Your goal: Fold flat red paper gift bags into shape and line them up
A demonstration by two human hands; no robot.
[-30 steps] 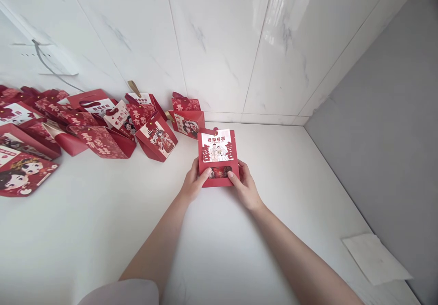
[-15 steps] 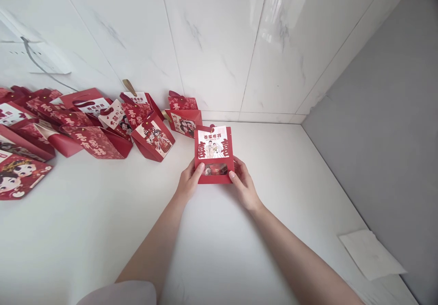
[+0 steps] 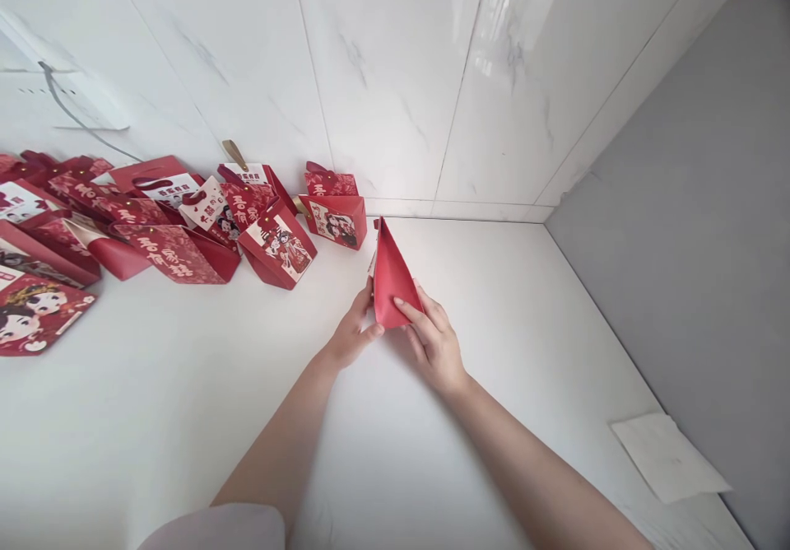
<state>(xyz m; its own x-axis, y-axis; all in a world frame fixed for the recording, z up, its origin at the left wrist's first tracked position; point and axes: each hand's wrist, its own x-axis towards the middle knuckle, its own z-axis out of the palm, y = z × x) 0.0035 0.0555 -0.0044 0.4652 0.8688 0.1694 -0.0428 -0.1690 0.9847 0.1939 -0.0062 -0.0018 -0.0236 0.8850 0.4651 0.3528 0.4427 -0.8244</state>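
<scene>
A red paper gift box (image 3: 395, 278) is between my two hands, with its plain, folded-in triangular side turned toward me. My left hand (image 3: 355, 332) grips its left face, the thumb at the lower corner. My right hand (image 3: 437, 340) holds the other side, with a finger resting on the plain red panel and the others behind and below. The printed front faces left and is mostly hidden. Just beyond, to the left, stands another red gift box (image 3: 336, 219) with a couple printed on it.
Several similar red boxes (image 3: 178, 254) crowd the left of the white tabletop (image 3: 247, 393), along the marbled wall. A grey cable (image 3: 86, 126) runs down from a wall socket. White paper (image 3: 670, 455) lies by the right edge, beside a grey surface (image 3: 691, 229).
The box has been turned in my hands: its printed front with the clear window faced me before, and now its plain side does. My right fingers have shifted onto that side.
</scene>
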